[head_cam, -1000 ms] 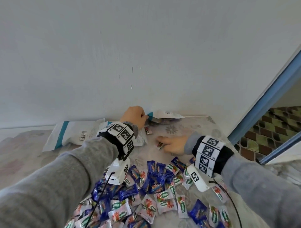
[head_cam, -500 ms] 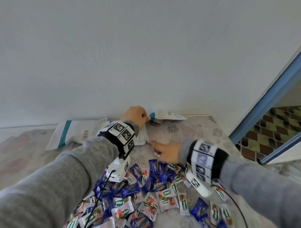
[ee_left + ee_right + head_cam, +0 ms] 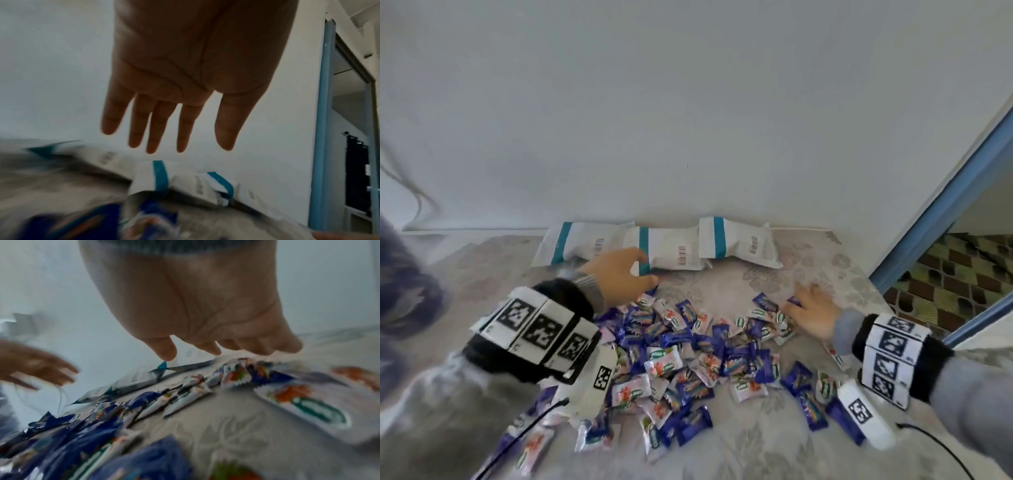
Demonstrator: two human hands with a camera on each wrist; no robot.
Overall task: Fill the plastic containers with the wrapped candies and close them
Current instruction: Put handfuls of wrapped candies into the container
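Note:
A loose pile of wrapped candies (image 3: 688, 353) in blue and white wrappers covers the middle of the patterned table. My left hand (image 3: 633, 270) hovers above the pile's far left edge, just in front of the white bags; the left wrist view shows this hand (image 3: 180, 138) with straight, spread fingers holding nothing. My right hand (image 3: 804, 301) lies at the pile's far right edge, fingers stretched out, their tips on the candies (image 3: 236, 376) under the hand (image 3: 195, 340). No plastic container is in view.
Three white bags with teal stripes (image 3: 671, 250) lie in a row against the wall (image 3: 688, 120) at the back of the table (image 3: 756, 442). A blue door frame (image 3: 941, 205) stands at the right, with a tiled floor beyond. Cables trail from both wrist cameras.
My left hand has let go of the bag's corner at the wall and drawn back, open. My right hand has moved right to the pile's edge. The head view has tilted down.

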